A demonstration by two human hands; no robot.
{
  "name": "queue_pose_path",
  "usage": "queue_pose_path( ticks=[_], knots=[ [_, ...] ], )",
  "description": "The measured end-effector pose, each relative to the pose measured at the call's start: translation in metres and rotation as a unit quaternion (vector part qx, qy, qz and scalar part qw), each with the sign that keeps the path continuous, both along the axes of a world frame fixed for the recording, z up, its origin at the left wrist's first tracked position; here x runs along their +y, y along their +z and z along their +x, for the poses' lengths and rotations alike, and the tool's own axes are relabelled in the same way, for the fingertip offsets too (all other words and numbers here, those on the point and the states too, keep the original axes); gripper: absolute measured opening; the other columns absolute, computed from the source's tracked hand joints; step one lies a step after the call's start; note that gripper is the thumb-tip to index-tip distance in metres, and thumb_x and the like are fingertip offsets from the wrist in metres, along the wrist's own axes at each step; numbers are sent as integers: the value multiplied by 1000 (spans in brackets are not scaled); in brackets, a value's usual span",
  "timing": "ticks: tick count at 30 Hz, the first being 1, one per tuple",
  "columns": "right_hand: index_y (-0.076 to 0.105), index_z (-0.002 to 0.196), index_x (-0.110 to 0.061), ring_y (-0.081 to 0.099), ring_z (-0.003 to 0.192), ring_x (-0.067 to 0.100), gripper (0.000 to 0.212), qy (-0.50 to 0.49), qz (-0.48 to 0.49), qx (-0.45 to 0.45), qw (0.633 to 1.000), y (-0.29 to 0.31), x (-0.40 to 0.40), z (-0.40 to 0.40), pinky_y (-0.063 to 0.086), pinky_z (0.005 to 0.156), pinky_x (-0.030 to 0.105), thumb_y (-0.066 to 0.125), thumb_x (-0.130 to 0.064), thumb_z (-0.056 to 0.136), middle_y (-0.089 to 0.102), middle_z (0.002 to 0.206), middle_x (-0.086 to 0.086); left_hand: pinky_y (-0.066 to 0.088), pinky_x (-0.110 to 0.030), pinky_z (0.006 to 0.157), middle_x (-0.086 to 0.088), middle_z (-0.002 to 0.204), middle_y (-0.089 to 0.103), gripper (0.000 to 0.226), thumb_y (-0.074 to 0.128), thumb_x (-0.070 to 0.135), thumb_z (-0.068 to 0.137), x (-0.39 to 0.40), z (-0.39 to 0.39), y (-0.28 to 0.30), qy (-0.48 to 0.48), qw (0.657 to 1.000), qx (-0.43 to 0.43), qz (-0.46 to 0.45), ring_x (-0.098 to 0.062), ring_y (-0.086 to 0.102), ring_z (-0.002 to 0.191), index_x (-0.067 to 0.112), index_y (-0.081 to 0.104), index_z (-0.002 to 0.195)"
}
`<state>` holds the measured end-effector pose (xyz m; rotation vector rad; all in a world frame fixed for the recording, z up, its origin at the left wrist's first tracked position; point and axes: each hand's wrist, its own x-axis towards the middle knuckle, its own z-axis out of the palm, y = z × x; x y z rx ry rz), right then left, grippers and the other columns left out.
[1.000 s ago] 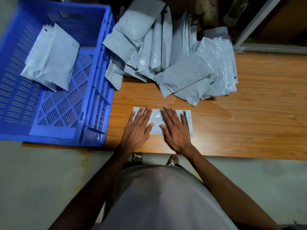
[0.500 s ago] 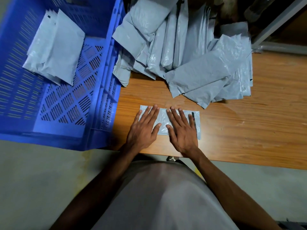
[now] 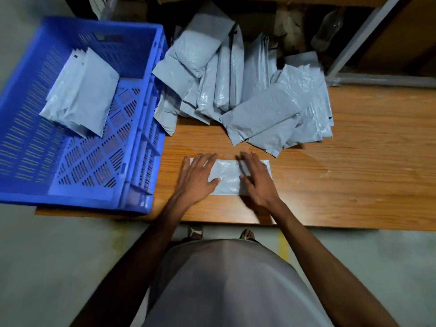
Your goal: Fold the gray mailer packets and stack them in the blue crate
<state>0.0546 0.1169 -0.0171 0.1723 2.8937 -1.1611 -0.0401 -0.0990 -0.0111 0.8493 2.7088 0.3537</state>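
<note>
Surroundings, wooden table point(image 3: 354, 175) with brown grain top: one large blue perforated plastic crate point(image 3: 141, 119) stands on the table's left end, its near left corner overhanging the near edge. Inside, toward the crate's far left part, lies a small stack of folded gray plastic mailer packets point(image 3: 82, 100), tilted diagonally. Along the table's far edge, just beside the crate's right wall, a loose heap of unfolded gray plastic mailer packets point(image 3: 254, 95) leans and overlaps, some pieces upright, some slumped forward toward the near edge. Behind the heap, dark clutter, not identifiable. A pale metal bar point(image 3: 354, 41) runs diagonally at the far right corner.

Work item: one flat gray plastic mailer packet, folded to a narrow strip point(image 3: 228, 177), lies near the table's near edge, between crate and heap, touching neither.

Hands: left hand point(image 3: 197, 179) lies palm down on the strip's left end, fingers straight and spread, grip open, pressing. Right hand point(image 3: 256, 179) lies palm down on the strip's right part, fingers extended and slightly blurred, grip open, pressing. Both forearms reach in over the near edge.
</note>
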Motion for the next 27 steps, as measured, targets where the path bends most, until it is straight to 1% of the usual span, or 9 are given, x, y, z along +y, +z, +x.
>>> queue_pose_path(
  ticks=[3,6,8,10,12,18,22,25,27],
  knots=[
    [44,153,-18,30,153,33,60,47,141,-36,988,11,12,-16,24,121,55,55,-30,95,47,154,13,11,-54,125,1,140,54,79,72,52,84,12,-21,15,16,999,-40,-16,-24,40,139,31,41,154],
    [63,132,-22,49,136,29,47,62,167,-62,982,27,14,-28,31,116,49,69,-18,86,56,136,7,19,-52,120,0,121,62,48,75,40,81,23,-31,28,7,998,-51,-37,-27,45,127,33,63,128],
    [71,119,-22,61,115,28,38,67,193,-55,977,41,16,-31,44,95,39,69,-11,83,60,120,4,27,-50,116,-2,116,61,31,74,35,83,26,-32,34,2,999,-30,-41,-29,46,123,33,68,113],
    [73,112,-21,65,100,29,32,58,206,-41,976,55,17,-29,43,71,32,69,-8,83,61,111,2,35,-47,109,-3,112,60,25,74,33,84,25,-29,41,12,1000,-2,-16,-30,48,119,31,69,109],
    [71,110,-21,66,94,29,27,37,213,-6,976,68,18,-25,39,62,31,70,-10,85,60,111,0,38,-44,103,-1,108,59,23,73,28,85,23,-22,52,22,998,48,44,-29,49,115,27,70,108],
    [70,112,-17,60,97,28,36,-5,232,156,960,80,18,10,43,80,37,79,-13,78,63,113,7,39,-41,104,-8,114,59,20,70,15,85,7,19,63,16,957,210,200,-29,48,120,15,71,105],
    [69,115,-21,63,102,25,45,33,222,63,973,31,5,43,52,93,48,86,-19,74,63,114,4,43,-51,105,-5,113,59,21,73,11,81,-13,42,18,-10,976,150,159,-27,50,118,17,71,101],
    [67,116,-21,59,110,22,24,43,181,45,981,5,1,61,49,96,48,68,-33,95,61,118,0,45,-51,105,-2,119,59,31,69,24,79,-22,53,-4,-21,989,79,123,-25,49,124,20,71,110],
    [66,121,-19,57,118,22,26,26,173,73,982,0,1,62,47,98,47,59,-36,103,62,123,2,43,-49,110,-2,127,60,40,60,32,84,-22,56,-7,-10,989,60,136,-25,50,129,20,69,121]
  ],
)
